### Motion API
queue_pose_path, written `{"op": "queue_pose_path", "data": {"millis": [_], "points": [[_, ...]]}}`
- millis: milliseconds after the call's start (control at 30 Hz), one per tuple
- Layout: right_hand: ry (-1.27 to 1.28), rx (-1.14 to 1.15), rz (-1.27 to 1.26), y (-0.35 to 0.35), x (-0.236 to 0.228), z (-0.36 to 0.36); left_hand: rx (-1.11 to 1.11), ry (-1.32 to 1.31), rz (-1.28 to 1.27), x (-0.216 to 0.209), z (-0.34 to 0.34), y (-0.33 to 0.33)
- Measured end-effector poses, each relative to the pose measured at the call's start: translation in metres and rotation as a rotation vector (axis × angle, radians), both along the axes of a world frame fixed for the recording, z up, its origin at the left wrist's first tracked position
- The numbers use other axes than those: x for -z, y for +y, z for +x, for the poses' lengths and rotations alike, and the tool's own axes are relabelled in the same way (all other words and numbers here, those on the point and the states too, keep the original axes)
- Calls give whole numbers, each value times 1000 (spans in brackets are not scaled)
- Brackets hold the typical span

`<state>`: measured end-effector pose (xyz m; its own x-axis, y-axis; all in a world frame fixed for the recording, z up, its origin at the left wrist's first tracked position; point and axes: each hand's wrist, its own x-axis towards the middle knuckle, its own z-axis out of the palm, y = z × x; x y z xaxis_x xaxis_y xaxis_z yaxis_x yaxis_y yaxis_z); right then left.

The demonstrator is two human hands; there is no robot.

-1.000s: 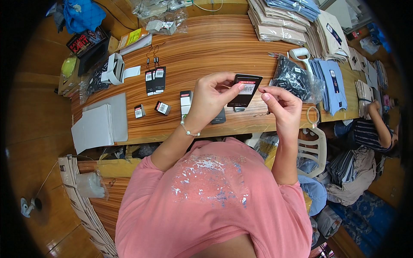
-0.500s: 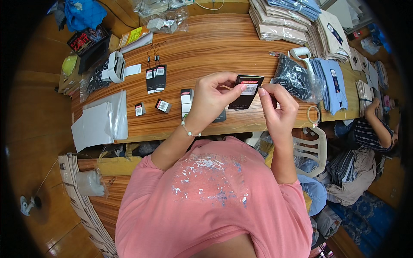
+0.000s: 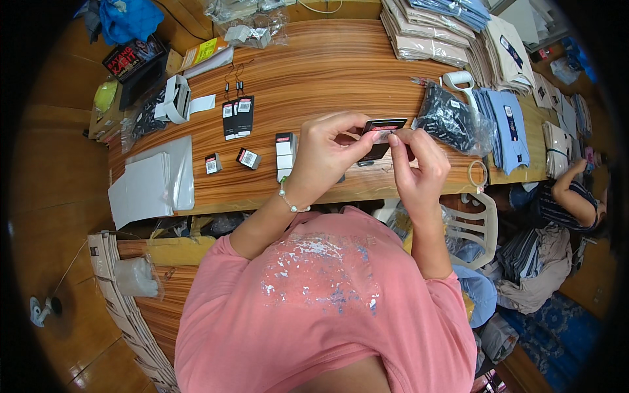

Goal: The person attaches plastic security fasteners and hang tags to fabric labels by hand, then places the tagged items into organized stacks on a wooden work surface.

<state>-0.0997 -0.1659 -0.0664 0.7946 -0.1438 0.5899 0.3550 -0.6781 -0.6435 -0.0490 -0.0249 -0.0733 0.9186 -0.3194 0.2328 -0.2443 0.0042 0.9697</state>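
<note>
The left hand point(image 3: 325, 152) pinches the black hang tag point(image 3: 382, 134) above the wooden table point(image 3: 327, 65) (near its front edge). The right hand point(image 3: 413, 167) has moved closer since a second ago; its fingertips, now nearly closed, meet the tag, so the threading seems underway.

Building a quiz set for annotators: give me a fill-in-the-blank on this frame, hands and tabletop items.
1. Both hands, left hand and right hand, hold one black ____ tag.
2. The left wrist wears a ____ bracelet.
3. The wooden table has a clear bag of dark items on the person's ____ side.
4. Two strung black tags lie ____ of the hands.

Missing: hang; beaded; right; left
</note>
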Motion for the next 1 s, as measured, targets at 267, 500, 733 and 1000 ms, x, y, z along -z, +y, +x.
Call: {"op": "queue_pose_path", "data": {"millis": [267, 500, 733, 1000], "points": [[-23, 13, 4, 3, -2, 1, 15, -113, 86, 0, 0, -1], [-34, 24, -11, 2, 0, 4, 30, -214, 125, -5, -2, -2], [-128, 49, -1, 3, 4, 3, 61, -507, 252, -13, -2, 3], [-219, 37, 70, 4, 13, -6, 124, -753, 380, -25, -11, 10]]}}
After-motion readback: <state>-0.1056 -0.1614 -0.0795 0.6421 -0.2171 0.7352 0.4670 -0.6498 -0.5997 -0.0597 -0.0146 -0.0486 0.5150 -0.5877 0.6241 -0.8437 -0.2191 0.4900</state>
